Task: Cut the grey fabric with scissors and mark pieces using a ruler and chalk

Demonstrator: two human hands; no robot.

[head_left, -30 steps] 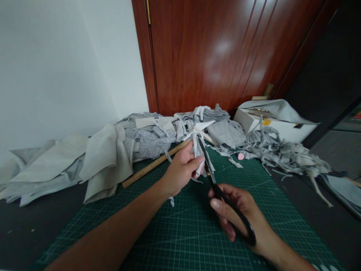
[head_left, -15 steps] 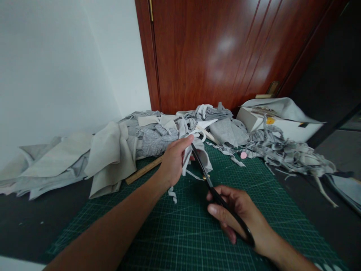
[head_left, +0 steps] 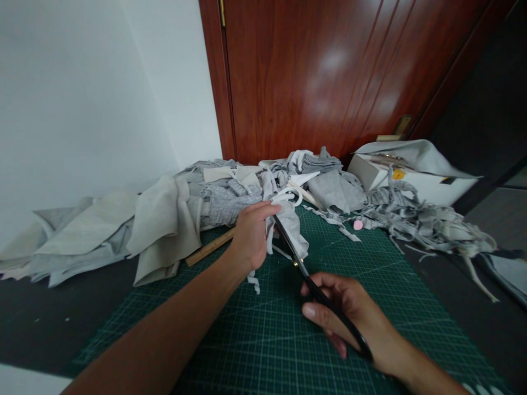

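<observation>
Green mat point(head_left: 255, 340): left fingers point(head_left: 269, 209) pinched on grey cloth point(head_left: 293, 230), wider-spread than before, right fingers point(head_left: 335, 281) curled round black scissors point(head_left: 316, 289).

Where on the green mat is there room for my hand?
On the green cutting mat, bare patches show between the left forearm, curled scrap and right hand, and between that hand and the tangled fabric strips. It's crowded at the far end, with fabric scraps, and around the scissors.
</observation>
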